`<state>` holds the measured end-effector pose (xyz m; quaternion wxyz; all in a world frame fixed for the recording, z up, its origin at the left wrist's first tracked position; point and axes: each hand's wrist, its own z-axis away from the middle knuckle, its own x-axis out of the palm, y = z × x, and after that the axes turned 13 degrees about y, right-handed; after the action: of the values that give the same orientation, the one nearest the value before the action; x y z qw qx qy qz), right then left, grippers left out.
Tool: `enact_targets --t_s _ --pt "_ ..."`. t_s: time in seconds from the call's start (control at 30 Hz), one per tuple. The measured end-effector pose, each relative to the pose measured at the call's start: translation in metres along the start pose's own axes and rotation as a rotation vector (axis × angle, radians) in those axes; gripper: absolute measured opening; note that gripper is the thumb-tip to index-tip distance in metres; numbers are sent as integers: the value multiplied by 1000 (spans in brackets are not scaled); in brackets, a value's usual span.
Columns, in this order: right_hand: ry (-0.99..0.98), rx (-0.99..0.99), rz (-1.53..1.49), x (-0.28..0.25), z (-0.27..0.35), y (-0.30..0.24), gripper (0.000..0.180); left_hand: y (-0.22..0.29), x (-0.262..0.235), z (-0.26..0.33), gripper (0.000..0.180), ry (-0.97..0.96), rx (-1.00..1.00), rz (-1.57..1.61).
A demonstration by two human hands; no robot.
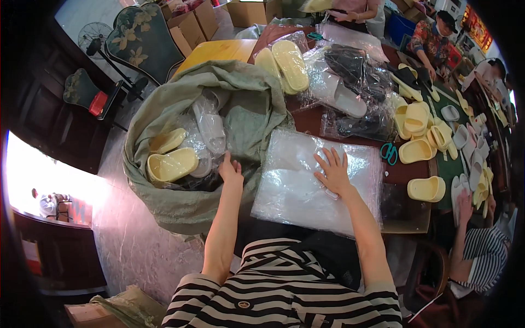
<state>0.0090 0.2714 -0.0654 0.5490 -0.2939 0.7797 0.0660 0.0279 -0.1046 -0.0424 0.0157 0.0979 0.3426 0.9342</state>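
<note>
While the right hand (333, 174) lies on the bags (279, 188), the left hand (231, 170) hovers inside the sack's rim.

One stack of bags, its sheets past counting, lies flat along the near edge of the table (398, 179); the right fingers spread apart over it, probably steadying slick film. The left fingers bend loosely, slightly apart; whether they touch any wrapping I cannot tell. One sack (175, 206) has its mouth rolled wide, likely for easy reach, around two yellow slippers (172, 165) and at least one wrapped grey slipper (210, 128). Near the stack, scissors (389, 154) rest handily; farther off lie one wrapped yellow pair (290, 66) and second scissors (315, 36).
</note>
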Motion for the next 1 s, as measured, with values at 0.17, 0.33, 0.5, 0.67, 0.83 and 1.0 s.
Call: enact_targets --t_s 0.17,0.33,0.5,0.67,0.83,1.0 --pt "-17 -2 -27 -2 -2 -4 65 6 11 -22 51 73 211 48" --pt "-14 -2 -16 0 4 -4 64 2 28 -29 44 161 408 -90" --pt "-18 -2 11 6 2 -2 64 0 9 -9 29 -198 269 215" --pt "-15 23 2 3 -5 0 63 21 2 40 32 -583 -18 298" --pt "-12 7 12 8 -5 11 64 27 -3 63 32 -740 -129 180" --pt "-55 12 -27 -1 0 -5 64 29 -25 81 43 -951 -388 77"
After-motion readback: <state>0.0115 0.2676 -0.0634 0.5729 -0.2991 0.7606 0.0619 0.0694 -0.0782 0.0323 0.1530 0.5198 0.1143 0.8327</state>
